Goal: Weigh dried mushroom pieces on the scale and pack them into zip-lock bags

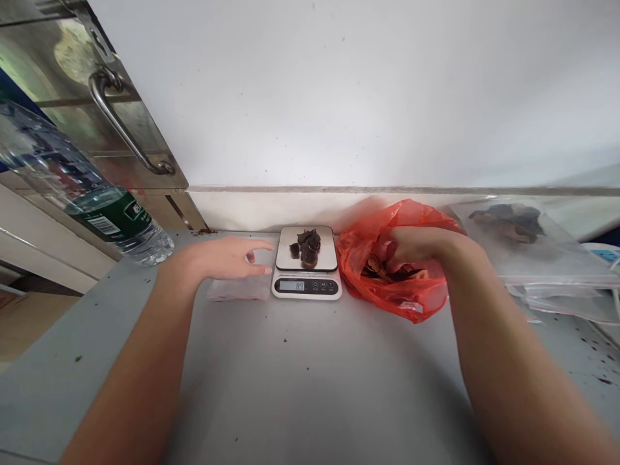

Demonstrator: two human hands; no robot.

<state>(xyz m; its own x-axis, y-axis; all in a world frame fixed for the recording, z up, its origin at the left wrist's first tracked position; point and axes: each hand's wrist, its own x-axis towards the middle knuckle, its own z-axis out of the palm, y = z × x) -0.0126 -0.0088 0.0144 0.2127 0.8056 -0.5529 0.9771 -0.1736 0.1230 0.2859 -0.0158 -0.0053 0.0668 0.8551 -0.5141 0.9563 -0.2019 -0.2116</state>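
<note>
A small white kitchen scale [307, 286] sits on the grey counter, its display lit, with several dark brown chunks [306, 248] piled on its platform. My left hand [223, 258] hovers just left of the scale with fingers stretched out, above a small clear plastic bag [238, 290] lying flat. My right hand [411, 245] reaches into an open red plastic bag [387, 284] right of the scale, its fingers curled down among dark brown pieces [382, 270] inside; the fingertips are hidden by the bag.
A plastic water bottle [82, 194] with a green label leans at the left. A steel cabinet door with a handle [123, 126] stands behind it. Clear zip bags [533, 245] holding dark material lie at the right. Dark crumbs dot the counter [310, 387].
</note>
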